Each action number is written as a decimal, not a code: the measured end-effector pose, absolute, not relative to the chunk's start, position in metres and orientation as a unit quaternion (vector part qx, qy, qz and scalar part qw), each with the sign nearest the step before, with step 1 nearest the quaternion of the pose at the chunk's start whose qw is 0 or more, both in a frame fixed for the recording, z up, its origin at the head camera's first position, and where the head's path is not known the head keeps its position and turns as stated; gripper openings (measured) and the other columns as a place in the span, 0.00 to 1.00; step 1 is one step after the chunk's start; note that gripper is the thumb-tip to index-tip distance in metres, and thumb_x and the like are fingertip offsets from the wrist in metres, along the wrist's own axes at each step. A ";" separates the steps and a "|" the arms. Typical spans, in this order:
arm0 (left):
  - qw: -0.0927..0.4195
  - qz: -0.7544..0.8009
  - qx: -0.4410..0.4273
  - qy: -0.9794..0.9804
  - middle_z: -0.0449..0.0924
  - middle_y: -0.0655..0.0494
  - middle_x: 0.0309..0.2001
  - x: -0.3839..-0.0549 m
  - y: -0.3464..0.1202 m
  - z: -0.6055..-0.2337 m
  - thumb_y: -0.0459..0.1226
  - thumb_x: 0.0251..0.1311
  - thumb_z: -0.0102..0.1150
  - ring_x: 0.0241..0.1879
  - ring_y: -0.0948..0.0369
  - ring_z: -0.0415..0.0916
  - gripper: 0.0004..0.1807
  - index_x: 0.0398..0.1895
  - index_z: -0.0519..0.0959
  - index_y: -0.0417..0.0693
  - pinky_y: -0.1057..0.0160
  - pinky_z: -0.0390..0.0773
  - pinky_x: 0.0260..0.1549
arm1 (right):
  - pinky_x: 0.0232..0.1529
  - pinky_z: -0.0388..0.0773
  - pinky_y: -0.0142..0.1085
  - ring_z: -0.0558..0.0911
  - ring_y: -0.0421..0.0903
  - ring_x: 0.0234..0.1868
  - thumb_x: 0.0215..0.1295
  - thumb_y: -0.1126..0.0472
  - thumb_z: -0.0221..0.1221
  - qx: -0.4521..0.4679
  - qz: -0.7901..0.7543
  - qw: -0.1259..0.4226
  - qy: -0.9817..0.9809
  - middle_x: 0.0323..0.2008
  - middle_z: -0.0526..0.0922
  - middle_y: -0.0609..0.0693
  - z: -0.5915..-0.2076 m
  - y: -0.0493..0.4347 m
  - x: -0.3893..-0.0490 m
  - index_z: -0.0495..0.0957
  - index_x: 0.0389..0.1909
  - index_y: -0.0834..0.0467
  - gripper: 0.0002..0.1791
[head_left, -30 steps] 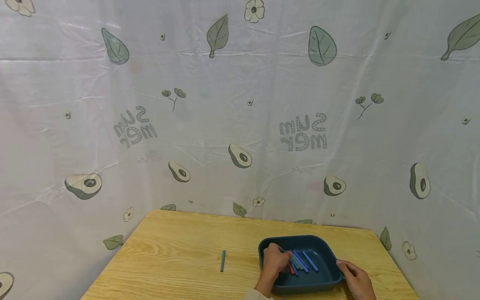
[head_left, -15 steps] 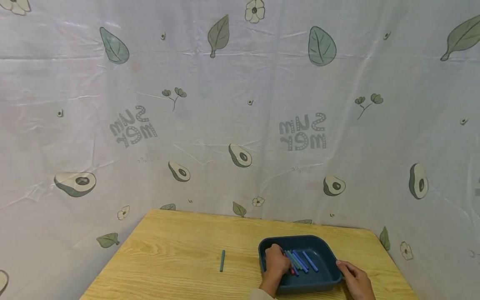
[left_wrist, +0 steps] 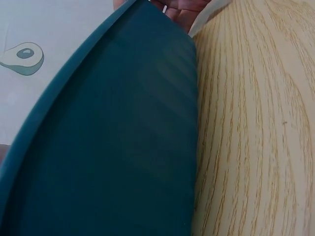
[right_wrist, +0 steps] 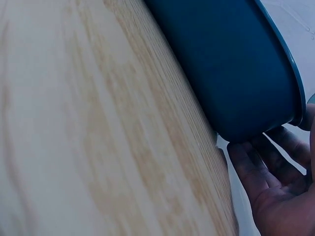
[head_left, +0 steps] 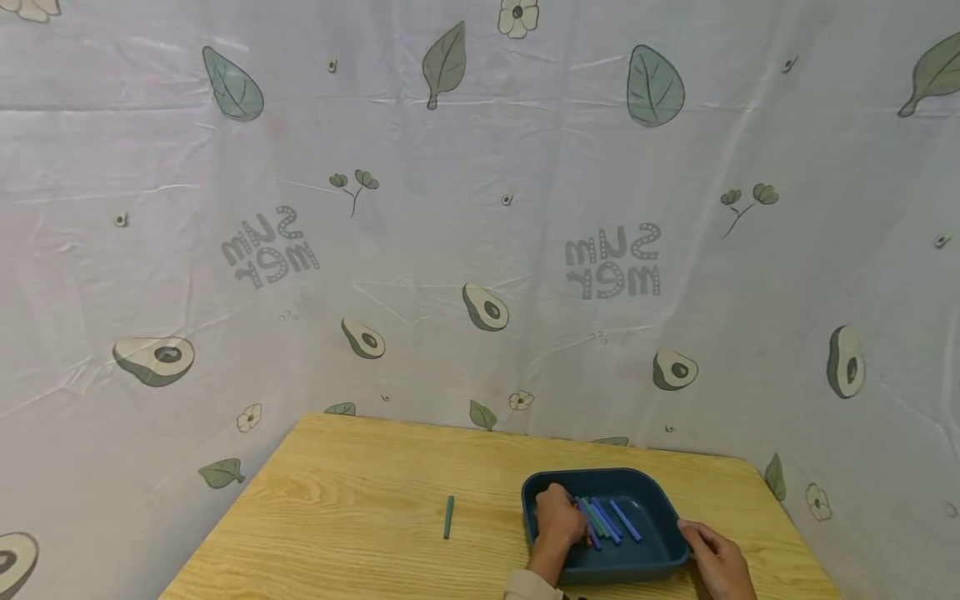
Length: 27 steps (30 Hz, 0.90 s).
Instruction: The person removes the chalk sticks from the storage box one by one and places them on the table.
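A dark blue tray (head_left: pixel 607 573) with several thin sticks in blue, green and red (head_left: pixel 600 521) stands on the table. My left hand (head_left: pixel 558 517) reaches in over its left side, bent down beside the sticks. The back of that hand hides its fingertips, so I cannot tell whether they pinch a stick. At the tray's right corner, my right hand (head_left: pixel 716 558) holds the rim, thumb on top. The right wrist view shows this hand's fingers (right_wrist: pixel 246 169) against the outer wall of the tray (right_wrist: pixel 231 73). One green stick (head_left: pixel 448 517) lies alone on the table, left of the tray.
The wooden table (head_left: pixel 360 500) reaches back to a pale printed curtain (head_left: pixel 420 250), which also hangs along both sides. In the left wrist view, the tray's outer wall (left_wrist: pixel 123 123) fills much of the picture, above the wood grain.
My left hand has shifted slightly right inside the tray and now covers more of the red stick. The right hand keeps its hold on the rim. The head view has tilted slightly.
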<state>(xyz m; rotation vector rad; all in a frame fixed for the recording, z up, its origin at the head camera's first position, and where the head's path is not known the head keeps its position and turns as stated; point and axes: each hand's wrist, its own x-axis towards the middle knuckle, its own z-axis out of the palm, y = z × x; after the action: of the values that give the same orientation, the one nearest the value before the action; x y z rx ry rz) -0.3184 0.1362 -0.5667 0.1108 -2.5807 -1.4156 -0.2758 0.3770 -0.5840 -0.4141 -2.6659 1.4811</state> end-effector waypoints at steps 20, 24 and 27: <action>0.037 -0.488 0.066 -0.870 0.54 0.67 0.11 -0.326 0.137 -0.563 0.21 0.35 0.72 0.20 0.62 0.55 0.31 0.04 0.60 0.58 0.62 0.62 0.21 | 0.60 0.81 0.63 0.74 0.77 0.67 0.77 0.27 0.50 -0.136 0.469 0.030 -0.872 0.67 0.78 0.74 -0.580 0.379 -0.277 0.80 0.66 0.68 0.47; 0.043 -0.481 0.061 -0.874 0.76 0.63 0.16 -0.325 0.135 -0.563 0.24 0.35 0.75 0.25 0.62 0.73 0.20 0.06 0.75 0.52 0.60 0.82 0.34 | 0.60 0.82 0.63 0.74 0.77 0.67 0.75 0.25 0.50 -0.139 0.474 0.025 -0.869 0.67 0.78 0.74 -0.582 0.379 -0.277 0.80 0.66 0.69 0.50; 0.044 -0.491 0.059 -0.868 0.82 0.61 0.20 -0.324 0.135 -0.562 0.24 0.36 0.76 0.28 0.61 0.78 0.15 0.10 0.81 0.50 0.56 0.87 0.40 | 0.60 0.82 0.62 0.75 0.77 0.66 0.76 0.26 0.50 -0.141 0.473 0.025 -0.869 0.67 0.78 0.74 -0.583 0.379 -0.277 0.80 0.66 0.69 0.49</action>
<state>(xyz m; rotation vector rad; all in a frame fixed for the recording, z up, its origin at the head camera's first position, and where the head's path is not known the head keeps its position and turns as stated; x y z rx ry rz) -0.3236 0.1347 -0.5623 0.1796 -2.6522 -1.5019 -0.2772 0.3794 -0.5834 -0.4349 -2.6892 1.4630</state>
